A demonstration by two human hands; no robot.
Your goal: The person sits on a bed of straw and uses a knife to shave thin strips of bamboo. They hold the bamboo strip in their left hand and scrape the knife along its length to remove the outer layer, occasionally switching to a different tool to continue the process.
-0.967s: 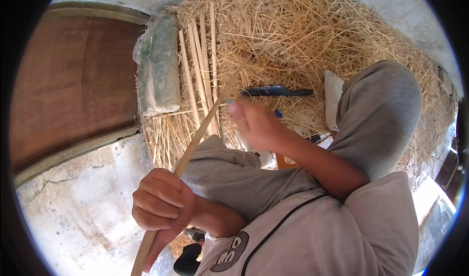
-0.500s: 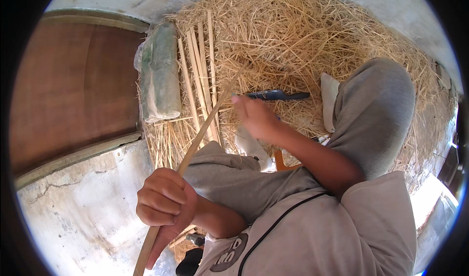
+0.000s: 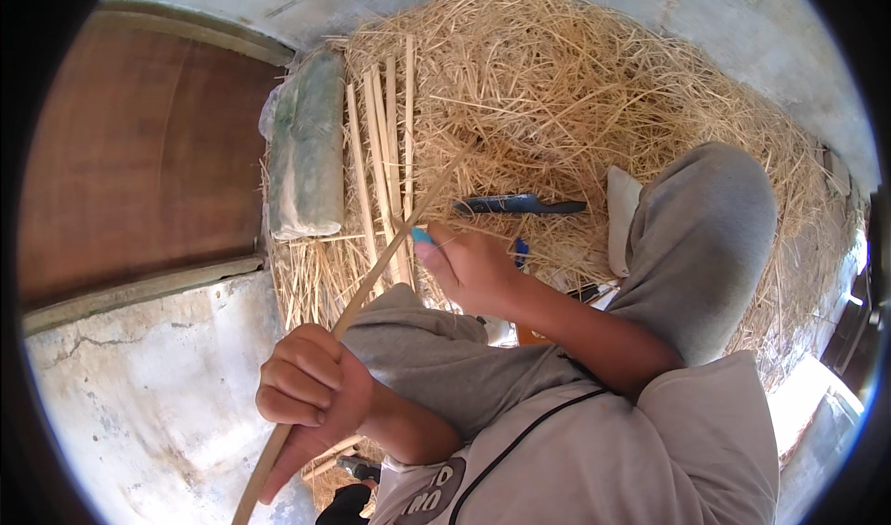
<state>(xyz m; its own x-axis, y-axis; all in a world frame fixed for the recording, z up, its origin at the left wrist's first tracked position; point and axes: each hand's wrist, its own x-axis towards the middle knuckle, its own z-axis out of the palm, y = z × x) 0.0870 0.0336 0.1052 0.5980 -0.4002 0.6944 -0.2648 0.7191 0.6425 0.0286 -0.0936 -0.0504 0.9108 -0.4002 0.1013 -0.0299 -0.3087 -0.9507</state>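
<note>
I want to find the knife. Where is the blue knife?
The blue knife lies on the straw pile, just beyond the right hand, beside the raised grey knee.

Floor: pale cracked concrete, bare patch just left of the left-hand grip. Brown wooden panel lies flat beyond that grip, up-left, with a pale edge strip along its near side. Straw pile covers the floor ahead of both grips and spreads off to the right. Wrapped greenish bundle lies at the straw's left edge, touching the panel side, ahead of the left grip. Four or five pale split strips lie side by side on the straw, just right of the bundle. Blue-handled knife lies flat on the straw just beyond the right-hand grip.
</note>
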